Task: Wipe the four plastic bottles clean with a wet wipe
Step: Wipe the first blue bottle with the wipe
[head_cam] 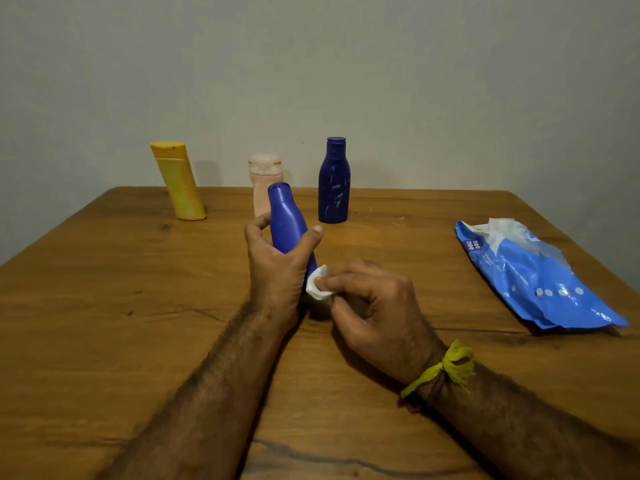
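Bottle (287, 220) clamped in left hand (277, 265), long axis tilting far-left; right hand (374, 306) pinches wipe (317, 284) against its lower right side.

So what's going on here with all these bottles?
A person is cleaning bottles at a wooden table. The left hand holds a blue bottle tilted, while the right hand presses a white wet wipe against its lower part. A yellow bottle, a peach bottle and a dark blue bottle stand behind. The wipes pack lies to the right.
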